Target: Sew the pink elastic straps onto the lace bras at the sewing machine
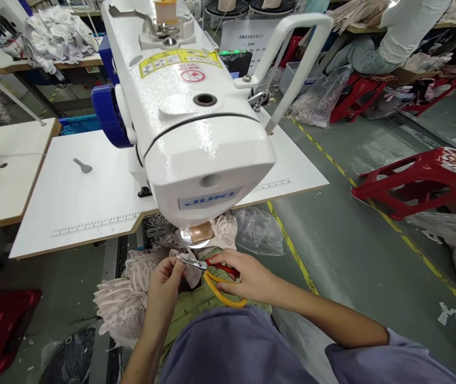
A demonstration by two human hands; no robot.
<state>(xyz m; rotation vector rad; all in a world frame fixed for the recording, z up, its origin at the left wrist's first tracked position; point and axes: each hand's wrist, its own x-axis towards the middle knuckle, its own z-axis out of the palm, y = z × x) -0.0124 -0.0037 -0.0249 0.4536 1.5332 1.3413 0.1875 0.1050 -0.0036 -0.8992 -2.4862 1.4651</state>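
Observation:
My right hand [247, 273] grips a pair of scissors [220, 293] with one red and one yellow handle loop. Their blades point left, toward the fingertips of my left hand [166, 282]. Between thumb and forefinger my left hand pinches a thin, pale pink fabric piece [190, 269], and the blade tips lie at its edge. Just behind, beneath the machine head, pale lace [224, 230] hangs by a rounded metal and brown part [199, 234]. A heap of pale pink lace pieces [126, 298] bunches up left of my left hand.
A white JUKI sewing machine [204, 154] overhangs both hands. Its white table [76, 194] bears a small grey metal piece [82, 165]. Clear plastic [257, 232] lies to the right. Red stools [423, 181] stand on the floor; a person [404, 37] sits at the back right.

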